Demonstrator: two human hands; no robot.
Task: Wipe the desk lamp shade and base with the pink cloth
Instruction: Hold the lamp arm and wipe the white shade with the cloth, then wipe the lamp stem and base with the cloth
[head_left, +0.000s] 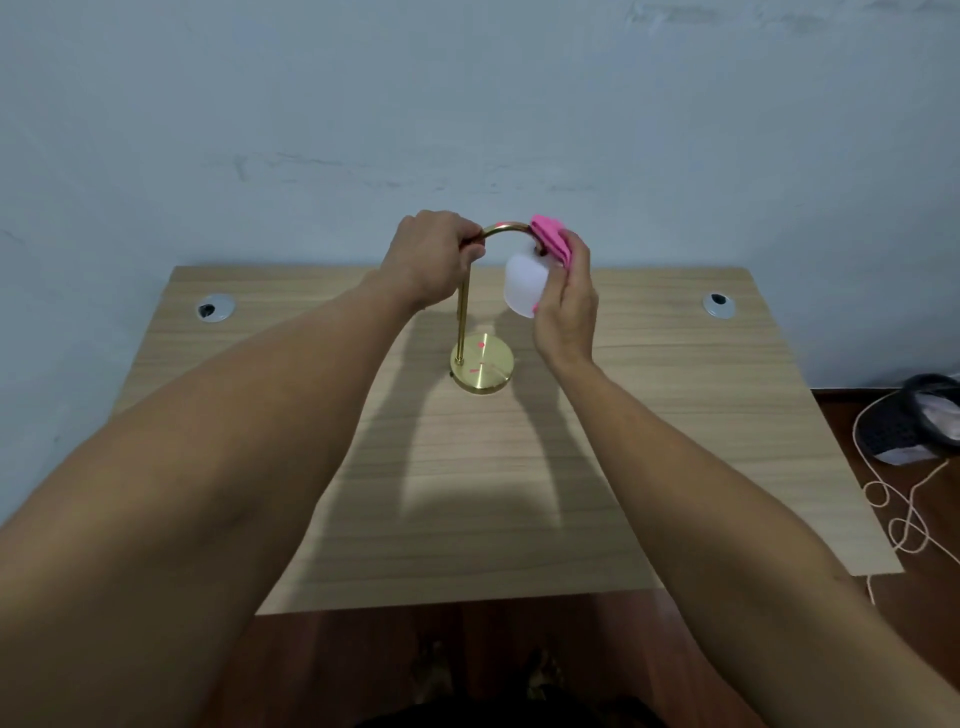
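Brass arched desk lamp (464, 312) stood mid light wooden desk (675, 415), well clear of edges, frosted white shade (524, 283) hung downward, neck gripped by closed left hand (434, 260), crumpled pink cloth (551, 238) pressed on shade by right hand (566, 306), round base (483, 366) uncovered.

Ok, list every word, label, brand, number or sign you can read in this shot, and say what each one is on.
None: no readable text appears anywhere in this view.
Brass lamp base: only pink reflections, no lettering.
White lamp shade: plain.
Pink cloth in the right hand: no tag visible.
Wooden desk and its grommets: unmarked.
Dark shoe on the floor: too blurred to show any brand.
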